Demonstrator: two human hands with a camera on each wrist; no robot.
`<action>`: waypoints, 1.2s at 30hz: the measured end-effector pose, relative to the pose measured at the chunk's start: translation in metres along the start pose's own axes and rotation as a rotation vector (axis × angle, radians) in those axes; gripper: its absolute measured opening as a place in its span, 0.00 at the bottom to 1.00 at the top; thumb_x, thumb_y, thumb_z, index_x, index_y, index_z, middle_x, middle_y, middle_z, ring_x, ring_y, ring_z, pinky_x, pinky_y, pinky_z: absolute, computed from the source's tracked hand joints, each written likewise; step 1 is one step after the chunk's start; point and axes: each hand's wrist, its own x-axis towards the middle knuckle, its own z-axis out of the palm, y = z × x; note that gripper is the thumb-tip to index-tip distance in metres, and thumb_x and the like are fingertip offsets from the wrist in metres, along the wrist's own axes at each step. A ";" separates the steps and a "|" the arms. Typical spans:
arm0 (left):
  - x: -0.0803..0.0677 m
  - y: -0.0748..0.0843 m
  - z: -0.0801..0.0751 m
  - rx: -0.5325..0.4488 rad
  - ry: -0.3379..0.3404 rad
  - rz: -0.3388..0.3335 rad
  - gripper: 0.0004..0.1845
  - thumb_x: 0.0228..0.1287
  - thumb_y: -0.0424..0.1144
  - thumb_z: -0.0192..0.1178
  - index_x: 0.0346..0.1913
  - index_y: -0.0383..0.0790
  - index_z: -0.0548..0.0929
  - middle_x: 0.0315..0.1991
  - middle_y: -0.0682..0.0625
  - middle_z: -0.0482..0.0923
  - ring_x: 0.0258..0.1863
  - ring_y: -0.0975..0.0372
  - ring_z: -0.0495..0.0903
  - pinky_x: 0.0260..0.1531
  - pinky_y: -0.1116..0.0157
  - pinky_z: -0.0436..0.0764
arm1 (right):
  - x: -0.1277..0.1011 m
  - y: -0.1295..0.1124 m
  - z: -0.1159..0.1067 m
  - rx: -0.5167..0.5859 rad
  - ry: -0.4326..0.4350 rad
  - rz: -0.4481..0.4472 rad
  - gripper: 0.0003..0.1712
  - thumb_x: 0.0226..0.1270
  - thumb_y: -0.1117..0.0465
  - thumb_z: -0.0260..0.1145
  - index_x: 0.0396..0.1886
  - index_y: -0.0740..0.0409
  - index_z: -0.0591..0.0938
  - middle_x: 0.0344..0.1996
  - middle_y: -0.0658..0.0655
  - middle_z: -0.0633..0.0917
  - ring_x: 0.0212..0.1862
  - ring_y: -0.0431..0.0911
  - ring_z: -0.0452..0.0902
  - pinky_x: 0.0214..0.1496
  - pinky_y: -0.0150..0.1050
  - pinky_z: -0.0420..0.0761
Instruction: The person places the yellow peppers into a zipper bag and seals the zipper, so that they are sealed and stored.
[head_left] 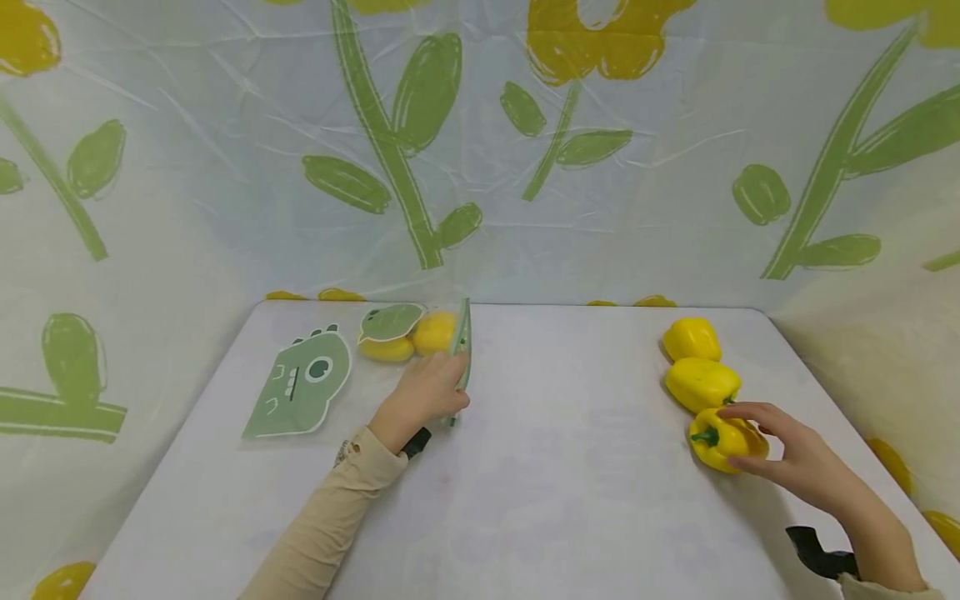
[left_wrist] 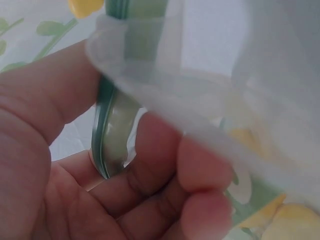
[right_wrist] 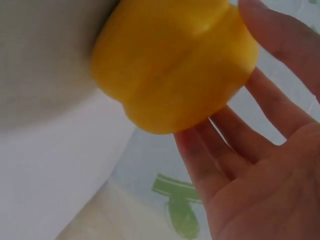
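Left hand [head_left: 427, 392]: is grasping the clear bag [head_left: 363, 375] near its green-striped mouth [head_left: 463, 333], lying at 10 o'clock from the table's centre; in the left wrist view the thumb is pressing on one side of the mouth while fingers are folding on the other.
Clear bag: is spreading towards 9 o'clock from that hand, a green dinosaur print [head_left: 300, 383] marking its left end; its mouth is standing close to the far table edge.
Bagged yellow pieces [head_left: 435, 333]: two are lying at 11 to 12 o'clock from the left hand, showing through the film.
Right hand [head_left: 802, 462]: is pinching the nearest yellow pepper [head_left: 716, 450], thumb and fingers bending around opposite sides, at 3 o'clock from the table's centre.
Nearest yellow pepper: is resting at 10 o'clock from the right hand, its green stem pointing towards 9.
Middle pepper [head_left: 701, 383]: is lying at 11 o'clock from the nearest one.
Far pepper [head_left: 692, 340]: is sitting beyond it, at 12, near the far edge.
White table [head_left: 562, 467]: is offering a broad stretch between bag and peppers; its right edge is running close beyond the right hand, at 3 o'clock.
Flowered cloth [head_left: 675, 208]: is rising behind the far edge, at 12.
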 end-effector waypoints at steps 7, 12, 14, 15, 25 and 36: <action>-0.001 0.000 -0.003 -0.011 -0.002 -0.006 0.10 0.52 0.31 0.62 0.27 0.42 0.70 0.16 0.54 0.59 0.16 0.62 0.62 0.17 0.64 0.61 | 0.003 -0.003 0.007 -0.012 0.004 -0.008 0.39 0.37 0.72 0.82 0.55 0.58 0.79 0.52 0.62 0.79 0.49 0.25 0.64 0.50 0.13 0.59; -0.002 0.000 -0.003 -0.015 -0.003 -0.007 0.10 0.52 0.31 0.63 0.27 0.42 0.70 0.17 0.54 0.60 0.16 0.62 0.63 0.18 0.64 0.62 | 0.007 -0.008 0.008 -0.024 -0.045 0.040 0.40 0.35 0.72 0.82 0.55 0.60 0.78 0.52 0.67 0.80 0.52 0.44 0.70 0.55 0.24 0.64; -0.001 -0.001 -0.003 -0.017 -0.002 -0.009 0.10 0.52 0.31 0.63 0.27 0.42 0.71 0.17 0.54 0.60 0.16 0.62 0.63 0.18 0.64 0.62 | 0.008 -0.009 0.008 -0.034 -0.081 0.071 0.40 0.36 0.71 0.82 0.56 0.60 0.78 0.52 0.69 0.79 0.52 0.56 0.69 0.57 0.42 0.69; -0.001 -0.001 -0.002 -0.018 -0.001 -0.008 0.10 0.52 0.31 0.63 0.27 0.42 0.70 0.17 0.54 0.60 0.16 0.62 0.63 0.18 0.64 0.62 | 0.009 -0.010 0.008 -0.039 -0.102 0.086 0.40 0.36 0.71 0.82 0.56 0.60 0.78 0.52 0.70 0.78 0.51 0.60 0.68 0.55 0.51 0.70; 0.000 -0.003 -0.001 -0.013 0.012 -0.002 0.10 0.51 0.31 0.63 0.27 0.42 0.70 0.16 0.54 0.59 0.16 0.62 0.62 0.17 0.65 0.61 | 0.015 -0.013 0.006 -0.056 -0.231 0.153 0.45 0.37 0.65 0.83 0.60 0.61 0.74 0.52 0.70 0.76 0.49 0.63 0.69 0.49 0.67 0.70; 0.001 -0.001 0.000 -0.013 -0.009 -0.008 0.10 0.51 0.31 0.63 0.26 0.42 0.70 0.17 0.54 0.60 0.16 0.62 0.63 0.18 0.65 0.61 | 0.016 -0.026 0.012 -0.021 -0.284 0.159 0.44 0.37 0.51 0.85 0.56 0.58 0.77 0.52 0.63 0.79 0.51 0.60 0.75 0.52 0.64 0.74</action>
